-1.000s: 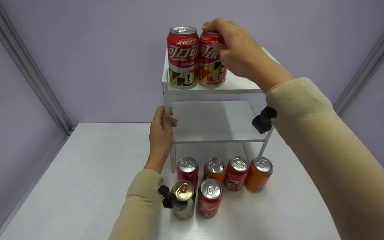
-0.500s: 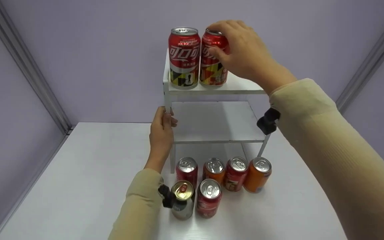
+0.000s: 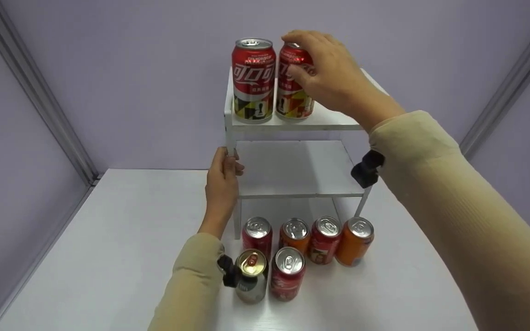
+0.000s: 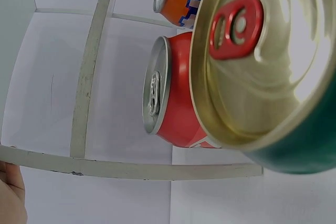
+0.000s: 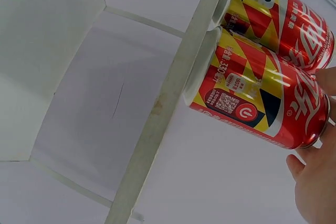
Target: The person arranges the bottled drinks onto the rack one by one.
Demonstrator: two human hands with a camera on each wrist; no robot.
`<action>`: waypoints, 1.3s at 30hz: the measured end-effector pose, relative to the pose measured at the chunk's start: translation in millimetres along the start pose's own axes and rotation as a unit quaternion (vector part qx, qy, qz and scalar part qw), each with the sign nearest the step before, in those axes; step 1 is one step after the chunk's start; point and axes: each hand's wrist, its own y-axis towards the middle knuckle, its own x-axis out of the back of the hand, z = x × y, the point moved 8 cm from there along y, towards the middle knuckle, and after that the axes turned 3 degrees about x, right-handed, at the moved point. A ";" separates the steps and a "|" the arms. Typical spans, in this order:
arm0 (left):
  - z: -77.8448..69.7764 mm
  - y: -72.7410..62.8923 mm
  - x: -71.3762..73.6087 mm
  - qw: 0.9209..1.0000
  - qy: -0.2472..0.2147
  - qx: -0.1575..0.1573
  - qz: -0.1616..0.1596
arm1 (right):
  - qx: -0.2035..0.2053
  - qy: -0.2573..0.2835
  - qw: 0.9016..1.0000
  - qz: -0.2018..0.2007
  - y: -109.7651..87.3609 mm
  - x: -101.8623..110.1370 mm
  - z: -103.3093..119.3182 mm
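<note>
My right hand (image 3: 334, 73) holds a red cola can (image 3: 292, 103) by its upper end, fingers over the lid and thumb on the near side. That can stands upright on the top board of a white shelf rack (image 3: 338, 118), near the front edge. Just left of it, a narrow gap away, stands a second cola can (image 3: 253, 85). In the right wrist view the held can (image 5: 257, 98) shows its QR code, with part of my hand (image 5: 317, 182) at its top. My left hand (image 3: 221, 184) grips the rack's left front post (image 3: 231, 138).
On the white table (image 3: 154, 220), low at the rack's front, several cans stand upright. They include a gold-topped can (image 3: 251, 287), a red can (image 3: 287, 282) and an orange can (image 3: 354, 246). The rack's middle board (image 3: 292, 170) lies under the top one. Pale walls (image 3: 131, 82) enclose the table.
The held cola can has turned about its upright axis, its printed front facing differently. A small gap has opened between the two upper cans. My left hand stays on the post.
</note>
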 end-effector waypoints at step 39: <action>0.9 -1.7 -5.6 1.000 0.010 0.006 -0.001 | -0.028 -0.005 0.999 0.026 1.0 -4.9 2.5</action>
